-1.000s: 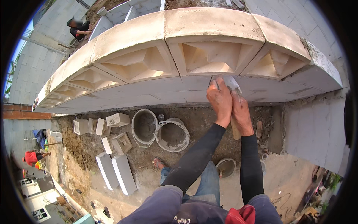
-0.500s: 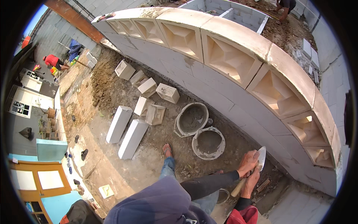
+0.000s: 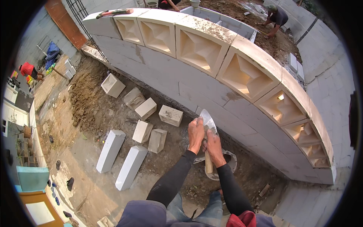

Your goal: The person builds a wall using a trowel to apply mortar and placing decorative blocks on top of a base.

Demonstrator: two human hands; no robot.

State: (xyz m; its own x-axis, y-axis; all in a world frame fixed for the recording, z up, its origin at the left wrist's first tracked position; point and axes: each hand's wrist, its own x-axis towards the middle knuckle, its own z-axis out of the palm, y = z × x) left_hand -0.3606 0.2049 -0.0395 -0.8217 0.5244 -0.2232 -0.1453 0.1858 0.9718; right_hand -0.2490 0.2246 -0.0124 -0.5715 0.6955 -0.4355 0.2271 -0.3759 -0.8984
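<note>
Head view: both bare hands meet at a trowel (image 3: 207, 118), held up in front of the low grey block wall (image 3: 159, 77), blade tip away from the body, wooden handle pointing back toward the person. Right hand (image 3: 214, 147) is closed around the trowel near where blade meets handle; the handle sticks out below it. Left hand (image 3: 196, 134) has fingers bent in at the blade's left edge; fingertips hidden, so cannot tell if it grips or only touches. Black sleeves on both forearms. Bucket (image 3: 235, 162) with mortar-smeared rim sits below, partly covered by the right hand and forearm. Wall carries a row of cream openwork blocks (image 3: 246, 77); red-and-black handled tool (image 3: 115, 13) lies on its top at the far left end. On the ground left of the hands: several loose cream blocks (image 3: 171, 115), nearest one near the left hand but apart; two long pale blocks (image 3: 131, 167) side by side, not touching; dirt heap (image 3: 85, 94) further off. Past the wall, a pale-walled rectangular enclosure (image 3: 227, 22) and a bent-over person in dark shirt (image 3: 278, 17). Person in red shirt (image 3: 27, 69) stoops at far left. Loose footwear (image 3: 70, 184) lies lower left.
</note>
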